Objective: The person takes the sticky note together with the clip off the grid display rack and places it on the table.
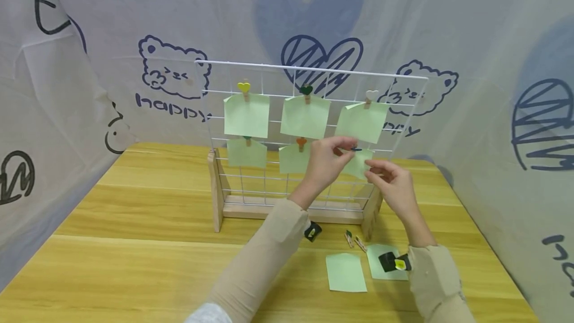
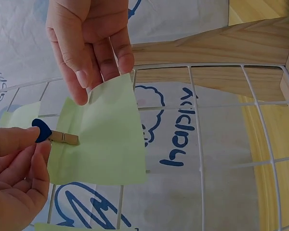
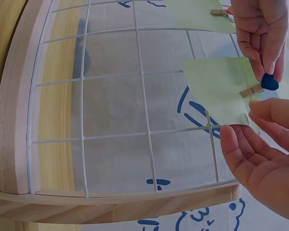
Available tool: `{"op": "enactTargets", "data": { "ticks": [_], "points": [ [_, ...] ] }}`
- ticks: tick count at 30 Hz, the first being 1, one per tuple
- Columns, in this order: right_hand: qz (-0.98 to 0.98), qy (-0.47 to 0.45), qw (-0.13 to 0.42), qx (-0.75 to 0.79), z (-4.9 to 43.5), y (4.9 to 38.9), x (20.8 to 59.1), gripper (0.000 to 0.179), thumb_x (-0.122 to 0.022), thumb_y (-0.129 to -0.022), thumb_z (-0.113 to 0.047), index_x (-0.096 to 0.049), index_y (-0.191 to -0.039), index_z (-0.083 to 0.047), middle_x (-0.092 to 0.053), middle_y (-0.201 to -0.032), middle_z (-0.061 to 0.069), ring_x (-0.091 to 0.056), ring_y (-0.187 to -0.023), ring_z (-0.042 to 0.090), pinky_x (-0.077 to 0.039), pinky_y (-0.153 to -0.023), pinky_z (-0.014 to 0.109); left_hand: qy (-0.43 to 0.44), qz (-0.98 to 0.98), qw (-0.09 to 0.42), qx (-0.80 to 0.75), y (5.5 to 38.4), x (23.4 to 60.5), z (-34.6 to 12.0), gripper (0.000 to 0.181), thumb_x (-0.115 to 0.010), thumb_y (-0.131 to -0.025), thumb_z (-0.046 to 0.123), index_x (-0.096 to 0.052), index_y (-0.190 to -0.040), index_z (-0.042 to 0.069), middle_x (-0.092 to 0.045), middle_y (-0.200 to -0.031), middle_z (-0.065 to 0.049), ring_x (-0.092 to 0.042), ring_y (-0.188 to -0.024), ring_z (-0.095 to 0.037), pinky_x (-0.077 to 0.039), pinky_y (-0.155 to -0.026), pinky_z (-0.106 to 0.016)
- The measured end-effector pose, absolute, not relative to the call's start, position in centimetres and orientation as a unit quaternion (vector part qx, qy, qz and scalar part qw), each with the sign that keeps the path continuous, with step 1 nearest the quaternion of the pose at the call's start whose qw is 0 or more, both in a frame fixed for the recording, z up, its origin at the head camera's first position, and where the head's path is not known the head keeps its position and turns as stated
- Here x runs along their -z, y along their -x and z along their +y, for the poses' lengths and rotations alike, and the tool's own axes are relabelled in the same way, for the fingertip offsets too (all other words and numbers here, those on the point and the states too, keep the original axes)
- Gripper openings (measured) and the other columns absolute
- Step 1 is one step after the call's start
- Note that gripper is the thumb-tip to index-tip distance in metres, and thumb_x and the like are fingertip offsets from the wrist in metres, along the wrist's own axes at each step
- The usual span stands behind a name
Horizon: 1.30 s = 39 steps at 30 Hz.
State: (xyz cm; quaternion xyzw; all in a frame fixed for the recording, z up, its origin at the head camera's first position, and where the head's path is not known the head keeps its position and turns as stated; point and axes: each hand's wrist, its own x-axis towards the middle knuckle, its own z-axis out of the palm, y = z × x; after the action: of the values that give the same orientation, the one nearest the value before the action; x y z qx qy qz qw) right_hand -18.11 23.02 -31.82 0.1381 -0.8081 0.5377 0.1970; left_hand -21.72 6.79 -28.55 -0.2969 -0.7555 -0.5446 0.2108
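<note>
My left hand (image 1: 326, 159) pinches the blue heart end of a small wooden clothespin (image 2: 62, 137). The clothespin lies across the top edge of a pale green paper note (image 2: 106, 139) at the grid's lower right. At that note's side edge, my right hand (image 1: 391, 183) holds the paper between thumb and fingers. In the right wrist view, the right fingertips (image 3: 229, 134) are right at the edge, just below the clothespin. Behind the note runs a white wire grid (image 1: 314, 69) standing in a wooden base (image 1: 237, 209).
Several green notes hang on the grid by heart clothespins, among them one with a yellow heart (image 1: 244, 87) at top left. On the wooden table (image 1: 134, 243) lie two loose notes, one a green note (image 1: 346, 273), and two clothespins (image 1: 354, 240). A printed cloth (image 1: 215, 9) hangs behind.
</note>
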Motion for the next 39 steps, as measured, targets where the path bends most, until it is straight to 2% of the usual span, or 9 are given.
{"op": "enactTargets", "data": {
  "ticks": [8, 21, 33, 39],
  "points": [
    [-0.81, -0.137, 0.196, -0.535, 23.0, 18.1, 31.8, 0.022, -0.059, -0.084, 0.002, -0.058, -0.103, 0.012, -0.059, -0.088, 0.025, -0.056, -0.071, 0.001, -0.048, -0.064, 0.014, 0.293, -0.752, 0.222, 0.547, 21.9, 28.7, 7.0, 0.016, -0.069, -0.075, -0.003, -0.067, -0.091, -0.002, -0.067, -0.086, -0.01, -0.059, -0.07, -0.013, -0.045, -0.06, -0.011],
    [-0.8, -0.125, 0.216, -0.546, 22.8, 18.5, 31.9, 0.015, -0.06, -0.082, 0.004, -0.06, -0.095, 0.012, -0.061, -0.076, 0.007, -0.055, -0.062, 0.004, -0.049, -0.058, 0.017, 0.304, -0.742, 0.274, 0.531, 22.1, 29.0, 7.2, 0.01, -0.07, -0.074, 0.0, -0.068, -0.084, -0.002, -0.067, -0.081, -0.01, -0.058, -0.061, -0.012, -0.043, -0.055, -0.009],
    [-0.789, -0.115, 0.224, -0.56, 22.7, 18.7, 31.9, 0.013, -0.06, -0.081, 0.006, -0.06, -0.092, 0.013, -0.062, -0.08, 0.021, -0.055, -0.059, 0.004, -0.05, -0.055, 0.019, 0.314, -0.724, 0.312, 0.529, 22.2, 29.2, 7.4, 0.008, -0.068, -0.076, -0.001, -0.068, -0.084, -0.004, -0.067, -0.08, -0.012, -0.058, -0.059, -0.014, -0.044, -0.056, -0.008],
    [-0.794, -0.115, 0.226, -0.553, 22.7, 18.8, 32.1, 0.011, -0.059, -0.081, 0.008, -0.061, -0.09, 0.013, -0.063, -0.08, 0.015, -0.055, -0.06, 0.005, -0.05, -0.055, 0.019, 0.319, -0.714, 0.328, 0.53, 22.3, 29.6, 7.5, 0.009, -0.069, -0.075, -0.001, -0.067, -0.084, -0.005, -0.067, -0.079, -0.014, -0.06, -0.06, -0.015, -0.045, -0.057, -0.008]
  ]
}}
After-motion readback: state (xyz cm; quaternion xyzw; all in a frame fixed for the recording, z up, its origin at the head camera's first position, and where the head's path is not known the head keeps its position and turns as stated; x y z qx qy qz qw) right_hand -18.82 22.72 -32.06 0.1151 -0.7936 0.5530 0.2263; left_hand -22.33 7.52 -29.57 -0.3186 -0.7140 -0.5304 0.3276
